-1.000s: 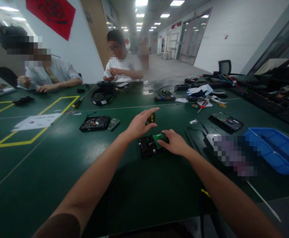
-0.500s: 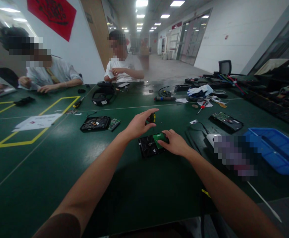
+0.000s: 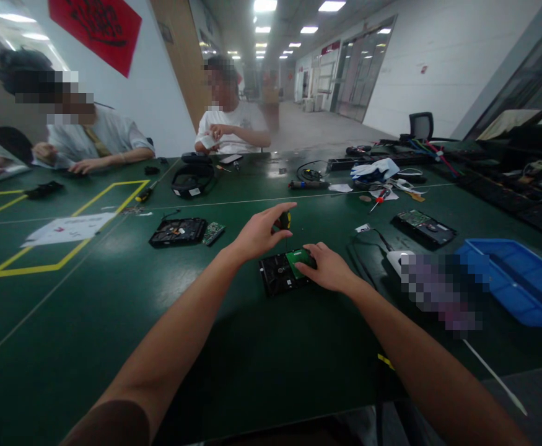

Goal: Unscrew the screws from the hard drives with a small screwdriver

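Note:
In front of me a black hard drive (image 3: 275, 275) lies on the dark green table, with a green circuit board (image 3: 297, 260) on its right part. My left hand (image 3: 264, 231) is closed around the yellow-and-black handle of a screwdriver (image 3: 287, 219), held upright above the drive's far edge. The thin shaft points down toward the drive; its tip is too small to make out. My right hand (image 3: 325, 266) grips the drive's right end, thumb on the green board and fingers over the far side.
Left of the drive lie another opened hard drive (image 3: 178, 231) and a loose circuit board (image 3: 214, 233). On the right are a third drive (image 3: 423, 228), a phone-like device (image 3: 398, 263) with a cable, and a blue tray (image 3: 516, 282). Two people sit across the table.
Almost nothing differs. Both hands keep their places on the screwdriver and the hard drive, and the view has shifted very slightly.

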Motion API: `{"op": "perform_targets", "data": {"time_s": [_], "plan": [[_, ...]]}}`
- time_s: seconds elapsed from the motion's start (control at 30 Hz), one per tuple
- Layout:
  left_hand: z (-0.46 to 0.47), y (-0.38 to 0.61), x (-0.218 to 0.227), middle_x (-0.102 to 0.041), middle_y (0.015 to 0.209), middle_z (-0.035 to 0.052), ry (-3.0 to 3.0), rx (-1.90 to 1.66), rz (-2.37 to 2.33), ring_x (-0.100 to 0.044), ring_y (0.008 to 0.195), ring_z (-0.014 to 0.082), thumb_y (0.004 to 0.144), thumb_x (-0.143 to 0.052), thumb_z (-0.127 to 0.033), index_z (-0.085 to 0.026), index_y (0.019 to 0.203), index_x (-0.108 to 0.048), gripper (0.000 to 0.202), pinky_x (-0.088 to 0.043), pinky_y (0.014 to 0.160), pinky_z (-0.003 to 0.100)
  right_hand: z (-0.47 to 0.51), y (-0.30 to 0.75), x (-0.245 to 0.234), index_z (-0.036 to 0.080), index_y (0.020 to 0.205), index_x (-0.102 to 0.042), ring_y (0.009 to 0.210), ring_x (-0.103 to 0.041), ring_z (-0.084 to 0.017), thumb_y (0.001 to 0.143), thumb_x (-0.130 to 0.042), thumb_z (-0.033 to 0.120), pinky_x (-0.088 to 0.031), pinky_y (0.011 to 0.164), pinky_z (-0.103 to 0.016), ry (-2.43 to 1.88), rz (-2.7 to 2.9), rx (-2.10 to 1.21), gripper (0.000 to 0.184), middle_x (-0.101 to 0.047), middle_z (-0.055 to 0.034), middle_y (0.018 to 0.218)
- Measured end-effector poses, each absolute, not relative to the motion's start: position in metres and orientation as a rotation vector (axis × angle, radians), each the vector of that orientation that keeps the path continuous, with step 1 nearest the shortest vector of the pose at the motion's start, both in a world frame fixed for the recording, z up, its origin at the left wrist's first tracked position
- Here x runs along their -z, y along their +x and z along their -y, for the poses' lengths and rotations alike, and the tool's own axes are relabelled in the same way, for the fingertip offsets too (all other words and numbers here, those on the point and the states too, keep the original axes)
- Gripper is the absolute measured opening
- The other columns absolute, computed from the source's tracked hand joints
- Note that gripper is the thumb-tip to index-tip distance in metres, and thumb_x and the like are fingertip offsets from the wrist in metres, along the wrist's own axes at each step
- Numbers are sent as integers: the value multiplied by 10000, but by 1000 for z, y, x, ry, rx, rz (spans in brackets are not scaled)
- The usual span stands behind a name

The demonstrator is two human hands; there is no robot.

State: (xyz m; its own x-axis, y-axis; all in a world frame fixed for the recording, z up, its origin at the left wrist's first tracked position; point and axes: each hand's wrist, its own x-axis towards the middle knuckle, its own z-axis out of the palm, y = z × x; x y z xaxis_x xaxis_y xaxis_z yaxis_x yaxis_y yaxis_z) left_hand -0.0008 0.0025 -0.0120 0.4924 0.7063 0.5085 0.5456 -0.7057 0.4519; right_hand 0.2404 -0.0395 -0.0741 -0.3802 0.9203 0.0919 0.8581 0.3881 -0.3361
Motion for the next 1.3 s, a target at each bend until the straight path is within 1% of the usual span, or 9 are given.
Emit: {"op": "perform_targets", "data": {"time_s": [0.23, 0.47, 0.67, 0.8, 0.93, 1.03, 1.13, 1.23, 1.3], "plan": [[0, -1, 9, -683, 1273, 66, 2515, -1027, -1097, -680, 915, 172, 895, -752, -221, -286, 1516, -452, 693, -578, 799, 309, 38, 242, 77, 195, 1381, -584, 941, -640, -251, 968, -565, 615, -472, 780, -345, -1567, 2379, -348, 590, -623, -137, 1164], [2, 0, 8, -660, 1320, 78, 2504, -1076, -1068, -676, 917, 160, 916, -728, -234, -268, 1523, -441, 672, -589, 811, 303, 39, 241, 74, 201, 1394, -582, 938, -635, -253, 966, -571, 601, -480, 789, -358, -1575, 2358, -395, 586, -628, -132, 1148], [3, 1, 8, -657, 1330, 80, 2498, -1113, -1072, -679, 916, 160, 914, -731, -231, -268, 1518, -451, 666, -596, 812, 300, 40, 240, 72, 178, 1407, -573, 957, -645, -258, 969, -562, 616, -493, 810, -364, -1577, 2354, -404, 619, -630, -140, 1154], [4, 2, 8, -648, 1351, 84, 2503, -1139, -1054, -682, 911, 153, 917, -727, -233, -266, 1514, -448, 660, -601, 808, 293, 40, 241, 75, 184, 1436, -553, 979, -661, -273, 981, -535, 630, -520, 829, -394, -1578, 2293, -416, 638, -632, -150, 1197], [6, 9, 12, -687, 1253, 70, 2470, -1197, -1070, -697, 882, 149, 908, -744, -243, -246, 1492, -460, 649, -608, 833, 306, 37, 243, 72, 177, 1413, -569, 995, -681, -290, 1006, -522, 566, -554, 856, -446, -1483, 2136, -272, 565, -620, -173, 1254], [10, 20, 15, -705, 1166, 49, 2406, -1252, -1042, -712, 881, 154, 902, -761, -261, -232, 1436, -494, 598, -612, 868, 323, 38, 243, 66, 186, 1423, -546, 1077, -678, -297, 1004, -563, 483, -561, 941, -479, -1261, 2035, -183, 514, -624, -169, 1291], [17, 30, 18, -695, 1192, 50, 2354, -1259, -979, -726, 927, 158, 904, -757, -256, -228, 1363, -522, 517, -615, 892, 319, 40, 241, 64, 229, 1497, -472, 1162, -675, -290, 986, -613, 418, -561, 1004, -483, -1064, 1979, -220, 562, -643, -146, 1341], [22, 37, 20, -692, 1201, 51, 2336, -1250, -952, -731, 941, 157, 901, -760, -249, -222, 1324, -536, 480, -616, 894, 309, 41, 239, 68, 268, 1560, -402, 1132, -708, -274, 996, -603, 383, -564, 1024, -486, -1036, 1957, -252, 610, -668, -113, 1362], [23, 37, 21, -699, 1188, 55, 2344, -1198, -933, -736, 940, 161, 919, -738, -245, -221, 1367, -518, 500, -616, 898, 318, 42, 239, 69, 285, 1584, -374, 1114, -720, -267, 1013, -569, 365, -572, 1013, -477, -1060, 1962, -256, 609, -677, -95, 1368]]}}
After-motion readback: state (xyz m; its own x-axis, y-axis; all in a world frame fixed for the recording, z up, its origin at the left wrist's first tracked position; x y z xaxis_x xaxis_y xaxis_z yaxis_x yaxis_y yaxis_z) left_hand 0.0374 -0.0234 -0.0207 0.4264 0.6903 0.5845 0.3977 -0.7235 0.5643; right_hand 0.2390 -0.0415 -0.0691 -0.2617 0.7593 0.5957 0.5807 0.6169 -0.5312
